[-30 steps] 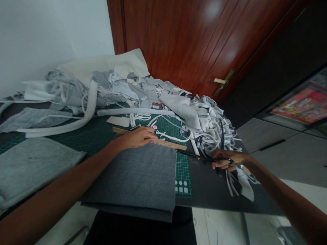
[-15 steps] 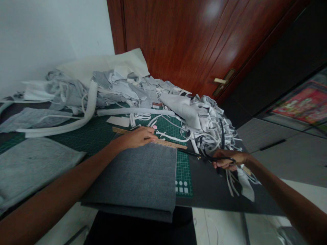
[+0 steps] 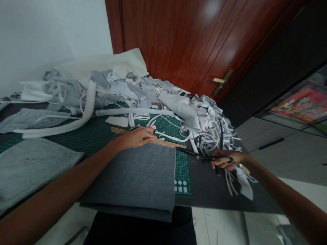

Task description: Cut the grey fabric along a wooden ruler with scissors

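Thumb and fingers of my left hand (image 3: 138,137) press a tan wooden ruler (image 3: 168,143) down along the far edge of a dark grey felt cloth (image 3: 138,177). The cloth looks layered or folded and hangs over the table's front edge. To the right, my right hand (image 3: 226,160) is closed around the handles of black scissors (image 3: 196,157). Their blades point left, with the tips at the cloth's far right corner, just below the ruler's end. Whether the blades are on the felt or under it, I cannot tell.
A green cutting mat (image 3: 182,161) lies under the cloth on the dark table (image 3: 204,187). Grey and white fabric scraps (image 3: 206,115) heap along the back and right. A lighter grey piece (image 3: 35,166) lies at left. Behind stands a wooden door (image 3: 173,41).
The scissors have shifted very slightly left, toward the cloth's corner. My left hand stays on the ruler, and the whole view has moved a little.
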The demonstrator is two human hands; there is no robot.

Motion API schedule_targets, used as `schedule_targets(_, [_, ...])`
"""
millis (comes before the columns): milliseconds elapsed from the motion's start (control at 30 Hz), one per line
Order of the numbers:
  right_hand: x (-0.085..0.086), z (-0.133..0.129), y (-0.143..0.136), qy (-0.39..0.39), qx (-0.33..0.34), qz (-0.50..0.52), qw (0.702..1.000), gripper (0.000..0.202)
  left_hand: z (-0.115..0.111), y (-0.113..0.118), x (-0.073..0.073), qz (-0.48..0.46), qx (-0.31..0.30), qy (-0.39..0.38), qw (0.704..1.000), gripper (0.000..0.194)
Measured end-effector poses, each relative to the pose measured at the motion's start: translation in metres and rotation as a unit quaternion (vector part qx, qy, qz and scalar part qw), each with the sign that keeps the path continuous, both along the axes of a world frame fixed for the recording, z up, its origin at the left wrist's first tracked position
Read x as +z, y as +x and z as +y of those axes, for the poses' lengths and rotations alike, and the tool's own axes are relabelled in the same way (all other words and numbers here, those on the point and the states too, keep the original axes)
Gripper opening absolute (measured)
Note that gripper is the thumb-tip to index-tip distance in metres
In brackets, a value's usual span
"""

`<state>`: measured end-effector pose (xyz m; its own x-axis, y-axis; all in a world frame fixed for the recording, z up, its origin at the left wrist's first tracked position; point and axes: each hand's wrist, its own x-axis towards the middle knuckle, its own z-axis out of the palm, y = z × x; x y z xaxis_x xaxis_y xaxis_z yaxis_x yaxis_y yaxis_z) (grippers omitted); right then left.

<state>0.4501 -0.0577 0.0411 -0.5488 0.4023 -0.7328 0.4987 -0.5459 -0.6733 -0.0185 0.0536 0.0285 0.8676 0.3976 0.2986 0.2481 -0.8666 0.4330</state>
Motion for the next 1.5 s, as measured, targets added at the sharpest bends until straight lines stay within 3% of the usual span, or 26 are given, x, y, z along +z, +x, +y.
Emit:
schedule_targets(500, [-0.003,0.002,0.005,0.038,0.008,0.006,0.999,0.04,0.006,-0.001,-0.009,-0.029,-0.01,0.001,1.0,0.03])
schedule_targets(767, [0.0,0.003,0.005,0.049,0.001,-0.037,0.998,0.05,0.005,-0.001,-0.008,-0.023,-0.004,-0.002,1.0,0.028])
schedule_targets(1500, [-0.008,0.011,0.004,-0.027,0.032,0.02,0.999,0.055,0.005,0.0,-0.008,-0.021,0.002,-0.01,1.0,0.029])
